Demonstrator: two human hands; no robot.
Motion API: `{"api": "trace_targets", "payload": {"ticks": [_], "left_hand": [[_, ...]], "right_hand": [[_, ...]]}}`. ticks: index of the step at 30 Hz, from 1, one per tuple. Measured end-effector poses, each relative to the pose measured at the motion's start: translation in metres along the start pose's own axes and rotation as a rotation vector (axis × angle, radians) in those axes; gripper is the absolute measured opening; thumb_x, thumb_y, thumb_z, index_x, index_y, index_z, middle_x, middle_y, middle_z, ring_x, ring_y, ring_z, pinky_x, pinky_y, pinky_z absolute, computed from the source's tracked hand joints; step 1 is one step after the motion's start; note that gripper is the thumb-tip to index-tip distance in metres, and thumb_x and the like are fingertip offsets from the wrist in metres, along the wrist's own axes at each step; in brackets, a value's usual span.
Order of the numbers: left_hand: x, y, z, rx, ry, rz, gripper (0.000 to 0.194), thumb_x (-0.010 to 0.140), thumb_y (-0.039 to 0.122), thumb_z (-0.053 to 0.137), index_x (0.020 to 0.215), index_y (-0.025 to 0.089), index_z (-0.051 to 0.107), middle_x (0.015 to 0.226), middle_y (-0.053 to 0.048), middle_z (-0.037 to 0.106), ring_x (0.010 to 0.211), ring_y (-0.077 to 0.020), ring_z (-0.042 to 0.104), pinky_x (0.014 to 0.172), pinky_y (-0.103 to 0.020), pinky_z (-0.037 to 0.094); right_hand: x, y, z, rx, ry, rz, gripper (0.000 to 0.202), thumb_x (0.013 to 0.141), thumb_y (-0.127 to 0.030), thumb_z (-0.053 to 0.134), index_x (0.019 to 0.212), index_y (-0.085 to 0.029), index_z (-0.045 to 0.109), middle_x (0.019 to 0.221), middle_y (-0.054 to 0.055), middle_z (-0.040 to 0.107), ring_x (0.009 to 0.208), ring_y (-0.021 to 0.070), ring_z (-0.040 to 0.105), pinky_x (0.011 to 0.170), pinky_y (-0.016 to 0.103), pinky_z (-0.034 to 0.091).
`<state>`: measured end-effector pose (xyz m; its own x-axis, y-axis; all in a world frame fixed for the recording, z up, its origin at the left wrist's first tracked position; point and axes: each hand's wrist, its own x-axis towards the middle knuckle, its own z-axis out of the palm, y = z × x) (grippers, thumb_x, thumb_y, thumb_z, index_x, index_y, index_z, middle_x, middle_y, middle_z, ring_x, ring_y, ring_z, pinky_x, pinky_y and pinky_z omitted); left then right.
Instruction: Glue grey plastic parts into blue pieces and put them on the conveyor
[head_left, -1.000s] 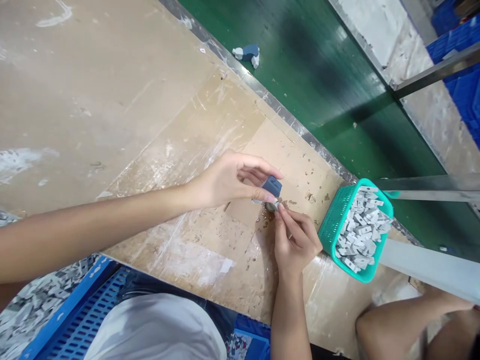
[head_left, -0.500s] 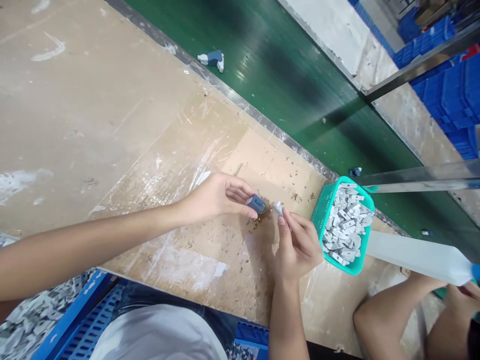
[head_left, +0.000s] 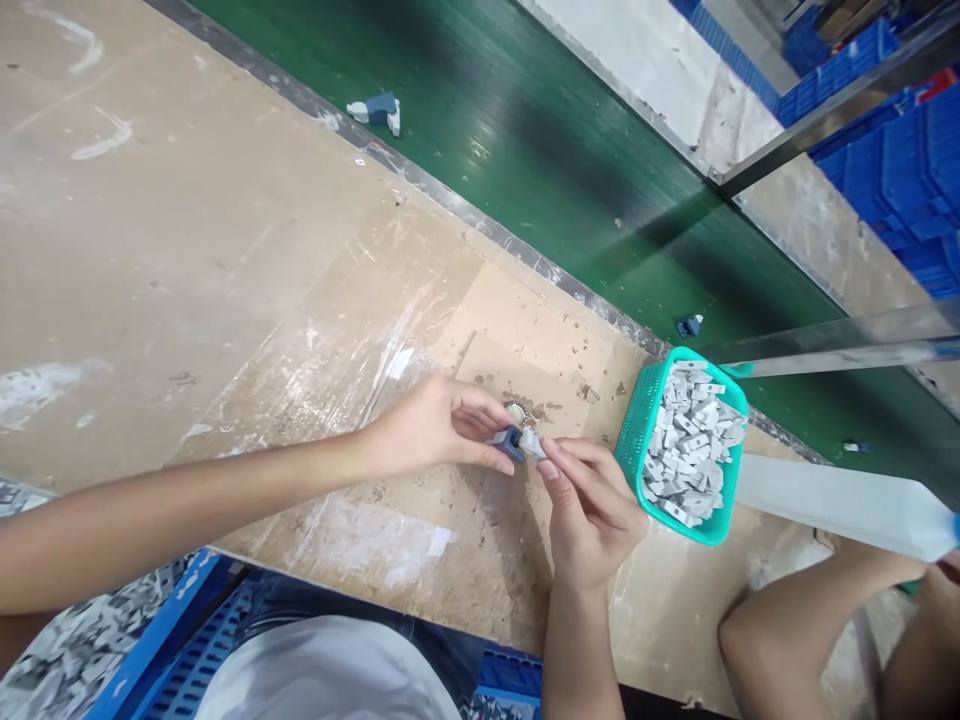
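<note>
Over the worn work table [head_left: 180, 260], my left hand [head_left: 442, 425] holds a small dark blue part [head_left: 510, 443] between thumb and fingers. My right hand [head_left: 592, 495] pinches a small light grey part [head_left: 531, 444], its end against the open side of the blue part. Just beyond the blue part, a small round metal piece [head_left: 516, 411] lies on the table amid brown stains. To the right of my right hand stands a green basket [head_left: 632, 425] filled with light grey parts [head_left: 694, 440].
A green conveyor belt [head_left: 480, 130] runs diagonally past the table, carrying blue and grey pieces [head_left: 382, 110]. At right, another person's arm [head_left: 802, 595] is near a long whitish object [head_left: 832, 500]. Blue crates [head_left: 172, 640] with grey parts stand at the near edge.
The grey part in my right hand has come up against the blue part, closing the gap. Pieces on the belt appear farther left, and the view has shifted slightly.
</note>
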<state>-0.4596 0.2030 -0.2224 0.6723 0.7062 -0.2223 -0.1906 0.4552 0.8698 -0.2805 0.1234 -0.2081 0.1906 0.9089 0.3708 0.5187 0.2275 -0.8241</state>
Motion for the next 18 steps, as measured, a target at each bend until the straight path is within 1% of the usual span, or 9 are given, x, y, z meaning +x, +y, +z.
{"api": "trace_targets", "payload": {"ticks": [5,11,15,18], "left_hand": [[-0.002,0.000,0.002,-0.019,0.004,0.006,0.035,0.062,0.024,0.087,0.093,0.016,0.073,0.094,-0.006,0.075,0.090,-0.0199,0.072,0.091,-0.032,0.056],[-0.005,0.004,0.003,-0.020,0.034,-0.005,0.033,0.063,0.025,0.087,0.093,0.016,0.075,0.092,-0.007,0.075,0.087,-0.0222,0.072,0.089,-0.034,0.058],[-0.004,0.005,-0.003,-0.006,0.047,-0.030,0.035,0.060,0.023,0.088,0.092,0.016,0.076,0.091,-0.007,0.075,0.086,-0.0215,0.072,0.086,-0.032,0.058],[-0.001,0.007,-0.008,-0.023,0.044,-0.132,0.040,0.056,0.020,0.090,0.092,0.013,0.076,0.090,-0.009,0.075,0.081,-0.0184,0.072,0.078,-0.025,0.058]], "right_hand": [[0.002,-0.002,-0.002,-0.003,-0.069,-0.007,0.035,0.081,-0.009,0.068,0.104,-0.034,0.073,0.091,0.002,0.069,0.080,0.0145,0.066,0.065,0.029,0.055],[0.001,-0.002,-0.004,0.038,-0.170,0.029,0.040,0.082,-0.007,0.066,0.109,-0.036,0.071,0.093,0.001,0.066,0.083,0.0143,0.065,0.066,0.028,0.054],[0.003,-0.002,-0.011,0.056,-0.334,-0.001,0.047,0.086,-0.005,0.059,0.121,-0.036,0.064,0.096,0.003,0.063,0.088,0.0144,0.063,0.071,0.028,0.055],[0.015,-0.007,-0.018,0.035,-0.490,-0.042,0.047,0.090,-0.006,0.052,0.128,-0.035,0.059,0.095,0.003,0.061,0.086,0.0129,0.062,0.073,0.028,0.054]]}}
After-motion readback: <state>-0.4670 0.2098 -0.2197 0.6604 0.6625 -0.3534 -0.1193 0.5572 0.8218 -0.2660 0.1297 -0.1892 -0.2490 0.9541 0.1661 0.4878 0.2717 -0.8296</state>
